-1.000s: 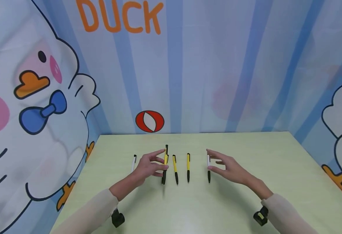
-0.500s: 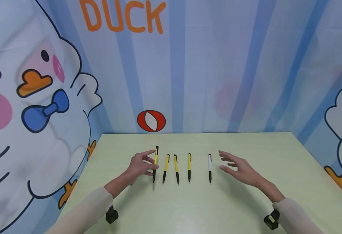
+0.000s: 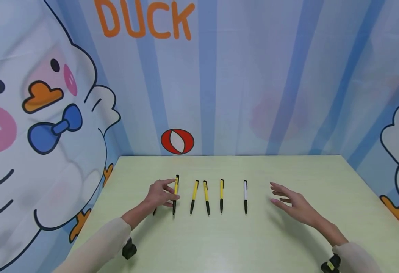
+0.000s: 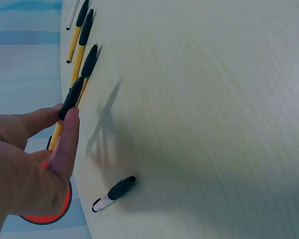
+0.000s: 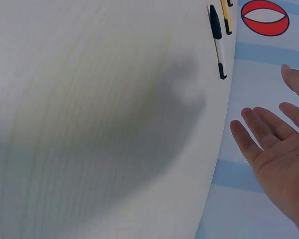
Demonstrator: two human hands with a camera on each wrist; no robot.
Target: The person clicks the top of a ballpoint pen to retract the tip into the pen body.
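Observation:
My left hand (image 3: 160, 194) pinches a yellow-and-black pen (image 3: 176, 191) between thumb and fingers, black tip toward me. In the left wrist view the held pen (image 4: 71, 99) casts a separate shadow on the table. A white-and-black pen (image 4: 114, 193) lies beside that hand, mostly hidden behind it in the head view. To its right lie three yellow pens, the nearest one (image 3: 194, 197) tilted slightly, then another (image 3: 206, 198) and a third (image 3: 221, 196). Farther right is a white pen (image 3: 245, 197). My right hand (image 3: 298, 206) hovers right of it, fingers spread and holding nothing.
The pale table (image 3: 219, 242) ends at a blue striped backdrop (image 3: 233, 94) with duck drawings, standing along its far edge and sides. A small black camera is strapped at each wrist.
My left hand has carried the yellow pen leftward, away from the other yellow pens. My right hand has left the white pen and drawn off to the right.

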